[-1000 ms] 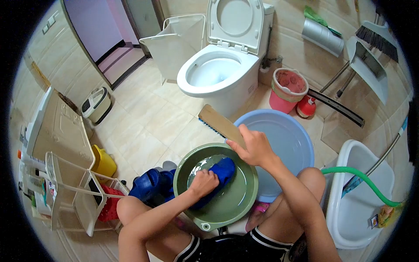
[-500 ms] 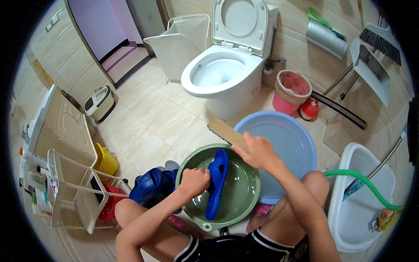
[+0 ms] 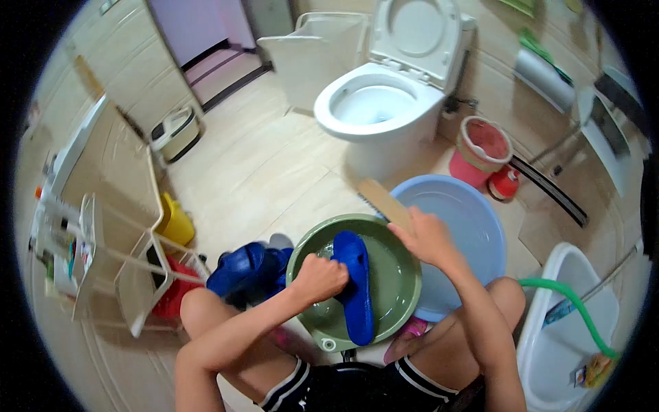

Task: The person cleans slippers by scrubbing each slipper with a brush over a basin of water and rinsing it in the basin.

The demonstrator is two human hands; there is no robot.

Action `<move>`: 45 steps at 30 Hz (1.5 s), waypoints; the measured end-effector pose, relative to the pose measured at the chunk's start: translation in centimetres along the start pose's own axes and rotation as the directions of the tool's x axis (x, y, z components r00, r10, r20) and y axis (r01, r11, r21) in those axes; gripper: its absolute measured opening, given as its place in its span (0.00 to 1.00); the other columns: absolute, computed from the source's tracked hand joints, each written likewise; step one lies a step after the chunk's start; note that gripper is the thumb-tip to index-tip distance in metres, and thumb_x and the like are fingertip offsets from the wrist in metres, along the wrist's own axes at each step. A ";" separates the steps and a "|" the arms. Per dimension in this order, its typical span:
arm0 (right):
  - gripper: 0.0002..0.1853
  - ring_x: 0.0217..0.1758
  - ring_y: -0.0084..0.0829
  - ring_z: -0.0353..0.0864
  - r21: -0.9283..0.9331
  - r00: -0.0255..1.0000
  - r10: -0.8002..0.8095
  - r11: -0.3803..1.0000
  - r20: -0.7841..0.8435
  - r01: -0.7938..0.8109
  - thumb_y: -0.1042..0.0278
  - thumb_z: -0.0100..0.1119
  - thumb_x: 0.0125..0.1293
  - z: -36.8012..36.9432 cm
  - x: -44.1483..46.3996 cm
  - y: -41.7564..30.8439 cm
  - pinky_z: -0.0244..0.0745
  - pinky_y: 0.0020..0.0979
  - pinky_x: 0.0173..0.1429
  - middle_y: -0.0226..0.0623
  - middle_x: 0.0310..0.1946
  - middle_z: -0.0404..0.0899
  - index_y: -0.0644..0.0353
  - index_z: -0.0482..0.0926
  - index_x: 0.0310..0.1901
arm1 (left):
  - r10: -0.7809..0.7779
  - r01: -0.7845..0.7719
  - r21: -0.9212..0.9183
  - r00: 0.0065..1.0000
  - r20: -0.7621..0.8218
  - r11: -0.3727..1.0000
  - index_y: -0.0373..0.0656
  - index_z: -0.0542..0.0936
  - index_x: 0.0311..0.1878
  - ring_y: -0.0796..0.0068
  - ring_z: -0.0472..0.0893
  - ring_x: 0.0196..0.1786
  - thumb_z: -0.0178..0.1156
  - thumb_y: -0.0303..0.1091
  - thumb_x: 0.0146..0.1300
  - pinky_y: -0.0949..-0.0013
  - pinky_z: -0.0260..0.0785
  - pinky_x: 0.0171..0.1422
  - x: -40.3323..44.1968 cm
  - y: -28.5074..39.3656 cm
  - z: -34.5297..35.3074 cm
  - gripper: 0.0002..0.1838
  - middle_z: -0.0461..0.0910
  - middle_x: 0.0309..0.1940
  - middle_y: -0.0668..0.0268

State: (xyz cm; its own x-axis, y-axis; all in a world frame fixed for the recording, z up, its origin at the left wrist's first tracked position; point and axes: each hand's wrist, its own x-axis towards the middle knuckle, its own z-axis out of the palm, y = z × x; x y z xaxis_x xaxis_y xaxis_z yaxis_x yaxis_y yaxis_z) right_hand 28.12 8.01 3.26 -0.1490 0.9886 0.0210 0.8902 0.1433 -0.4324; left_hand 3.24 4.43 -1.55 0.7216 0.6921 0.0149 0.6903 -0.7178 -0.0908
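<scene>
My left hand [image 3: 321, 278] is closed on a blue slipper [image 3: 358, 302], gripping it near its strap end. The slipper is held lengthwise over a green basin [image 3: 410, 302] with water in it. My right hand [image 3: 427, 237] grips a wooden scrubbing brush [image 3: 384, 200], its dark bristles facing down and left. The brush is raised above the place where the green basin meets a light blue basin [image 3: 500, 240], apart from the slipper. Left of the green basin, more blue slippers [image 3: 240, 271] lie on the floor, partly hidden by my left arm and knee.
The toilet [image 3: 381, 110] stands ahead with its lid up. Right of it are a pink bucket [image 3: 473, 168] and a red bottle [image 3: 504, 184]. A white tub [image 3: 532, 357] with a green hose [image 3: 580, 305] is at my right. A plastic rack [image 3: 130, 288] and yellow bin [image 3: 176, 223] stand left.
The whole view has shifted, with things appearing further right. The slipper has turned, showing more of its broad face. The brush stays in my right hand, away from the slipper.
</scene>
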 end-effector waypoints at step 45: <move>0.15 0.38 0.53 0.78 0.314 0.975 -0.198 0.924 -0.103 0.220 0.70 0.59 0.45 3.3 -0.1 -4.8 0.73 0.48 0.43 0.52 0.32 0.79 0.61 0.75 0.38 | -0.127 0.121 -0.042 0.889 -0.439 0.992 0.44 0.74 0.14 0.67 0.77 0.24 0.63 0.37 0.42 0.63 0.70 0.21 2.7 -0.3 -2.7 0.11 0.75 0.14 0.64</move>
State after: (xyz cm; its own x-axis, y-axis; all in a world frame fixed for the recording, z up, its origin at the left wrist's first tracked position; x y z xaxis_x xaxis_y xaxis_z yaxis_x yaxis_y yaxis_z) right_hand 22.42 7.09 2.33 -0.2770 0.9401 0.1986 0.6543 0.3359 -0.6775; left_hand 5.11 6.30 1.20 0.5768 0.6735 0.4623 0.7743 -0.6311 -0.0466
